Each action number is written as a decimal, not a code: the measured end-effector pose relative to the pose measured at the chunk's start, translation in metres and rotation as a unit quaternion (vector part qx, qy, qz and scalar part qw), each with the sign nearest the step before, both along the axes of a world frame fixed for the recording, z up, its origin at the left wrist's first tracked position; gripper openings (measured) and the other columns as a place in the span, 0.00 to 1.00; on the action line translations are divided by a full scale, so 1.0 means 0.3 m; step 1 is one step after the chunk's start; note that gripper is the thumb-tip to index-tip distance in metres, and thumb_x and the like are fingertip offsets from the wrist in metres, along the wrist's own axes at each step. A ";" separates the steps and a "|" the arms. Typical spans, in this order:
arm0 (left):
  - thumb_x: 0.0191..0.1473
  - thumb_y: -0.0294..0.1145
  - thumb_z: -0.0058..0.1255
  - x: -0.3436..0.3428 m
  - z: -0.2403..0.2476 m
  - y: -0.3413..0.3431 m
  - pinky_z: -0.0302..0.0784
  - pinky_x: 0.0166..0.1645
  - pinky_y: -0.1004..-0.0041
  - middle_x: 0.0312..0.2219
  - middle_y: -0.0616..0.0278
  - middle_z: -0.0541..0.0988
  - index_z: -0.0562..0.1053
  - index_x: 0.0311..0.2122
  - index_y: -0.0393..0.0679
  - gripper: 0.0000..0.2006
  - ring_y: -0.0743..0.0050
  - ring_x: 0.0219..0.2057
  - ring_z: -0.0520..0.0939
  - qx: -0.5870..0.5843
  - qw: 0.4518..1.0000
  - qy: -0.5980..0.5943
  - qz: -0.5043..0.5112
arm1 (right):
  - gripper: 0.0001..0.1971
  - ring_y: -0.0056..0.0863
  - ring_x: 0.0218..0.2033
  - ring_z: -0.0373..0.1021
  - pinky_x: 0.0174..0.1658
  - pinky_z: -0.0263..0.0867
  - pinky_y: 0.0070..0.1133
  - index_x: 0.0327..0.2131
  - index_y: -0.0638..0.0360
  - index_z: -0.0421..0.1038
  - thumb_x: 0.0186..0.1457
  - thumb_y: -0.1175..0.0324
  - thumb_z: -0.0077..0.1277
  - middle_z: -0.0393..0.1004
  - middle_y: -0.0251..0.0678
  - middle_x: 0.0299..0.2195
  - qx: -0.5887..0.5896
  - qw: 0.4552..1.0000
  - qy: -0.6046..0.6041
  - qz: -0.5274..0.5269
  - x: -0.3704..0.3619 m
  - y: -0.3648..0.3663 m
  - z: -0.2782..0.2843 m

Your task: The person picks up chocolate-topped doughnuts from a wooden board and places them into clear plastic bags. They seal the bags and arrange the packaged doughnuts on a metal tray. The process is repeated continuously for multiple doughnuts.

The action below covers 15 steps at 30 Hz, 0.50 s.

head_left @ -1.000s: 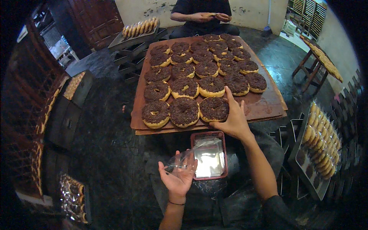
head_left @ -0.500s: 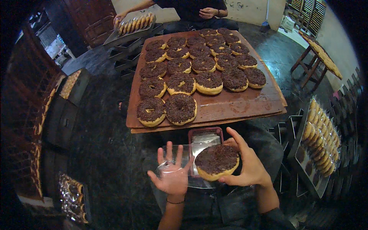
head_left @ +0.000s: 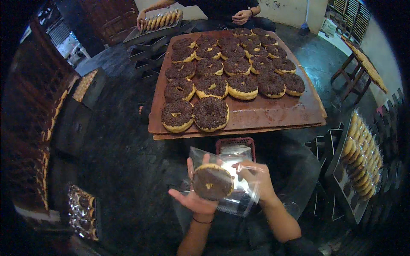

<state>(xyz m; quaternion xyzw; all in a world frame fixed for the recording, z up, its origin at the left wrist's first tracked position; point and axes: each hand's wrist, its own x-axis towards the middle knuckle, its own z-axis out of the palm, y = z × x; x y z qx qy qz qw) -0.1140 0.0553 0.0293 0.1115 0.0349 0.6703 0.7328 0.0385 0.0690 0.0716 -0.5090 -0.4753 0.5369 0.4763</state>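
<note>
A chocolate-sprinkled doughnut (head_left: 212, 183) is inside a clear plastic bag (head_left: 246, 201). My left hand (head_left: 200, 202) holds it from beneath on an upturned palm, thumb out to the side and fingers stretched behind the plastic. At the bag's right side my right hand (head_left: 257, 177) has its fingers bent at the film, slightly smeared by motion. Just beyond the hands, a red plastic basket (head_left: 254, 147) contains a stack of clear bags, partly hidden. Rows of similar doughnuts (head_left: 211, 113) lie on the brown board (head_left: 273, 117) ahead.
Trays of packed baked goods stand on the right (head_left: 361, 158) and lower left (head_left: 83, 211). Across the board sits another person (head_left: 242, 17), one hand at a tray of bagged pastries (head_left: 162, 21). A wooden bench (head_left: 363, 70) is at the far right.
The doughnut has gone from my right hand into the bag over my left palm. My right hand has moved from the doughnut to the bag's side. The whole view has shifted slightly.
</note>
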 end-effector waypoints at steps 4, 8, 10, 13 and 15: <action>0.44 0.70 0.33 -0.011 -0.053 -0.075 0.46 0.57 0.44 0.56 0.53 0.54 0.49 0.59 0.57 0.40 0.52 0.56 0.55 -0.393 0.916 0.071 0.025 | 0.09 0.28 0.27 0.68 0.32 0.64 0.21 0.34 0.58 0.73 0.45 0.73 0.52 0.70 0.37 0.27 0.284 0.929 -0.205 0.118 -0.059 0.043 0.104; 0.47 0.65 0.36 0.062 0.028 -0.065 0.51 0.55 0.42 0.52 0.52 0.60 0.51 0.57 0.44 0.40 0.52 0.52 0.63 -0.188 0.976 -0.062 -0.095 | 0.12 0.30 0.23 0.67 0.27 0.65 0.22 0.32 0.56 0.73 0.38 0.72 0.56 0.68 0.32 0.26 0.406 0.803 -0.389 0.198 -0.092 -0.074 0.144; 0.47 0.66 0.32 0.075 0.062 0.008 0.38 0.57 0.35 0.58 0.54 0.50 0.48 0.59 0.45 0.42 0.54 0.59 0.52 -0.113 0.990 0.008 -0.085 | 0.13 0.29 0.23 0.67 0.25 0.65 0.22 0.32 0.56 0.73 0.37 0.71 0.57 0.68 0.32 0.25 0.381 0.840 -0.340 0.186 -0.045 -0.126 0.163; 0.46 0.67 0.33 0.076 0.077 0.010 0.35 0.55 0.31 0.59 0.52 0.48 0.46 0.60 0.47 0.43 0.53 0.60 0.49 -0.067 0.994 0.013 -0.088 | 0.15 0.30 0.24 0.68 0.24 0.66 0.25 0.35 0.57 0.70 0.39 0.69 0.55 0.67 0.33 0.27 0.327 0.870 -0.322 0.181 0.007 -0.179 0.127; 0.46 0.67 0.34 0.088 0.099 0.001 0.38 0.56 0.32 0.59 0.53 0.49 0.47 0.60 0.47 0.42 0.53 0.60 0.51 -0.059 0.993 0.023 -0.099 | 0.15 0.32 0.24 0.69 0.24 0.67 0.26 0.37 0.58 0.69 0.41 0.69 0.54 0.67 0.35 0.29 0.296 0.876 -0.325 0.196 0.009 -0.197 0.106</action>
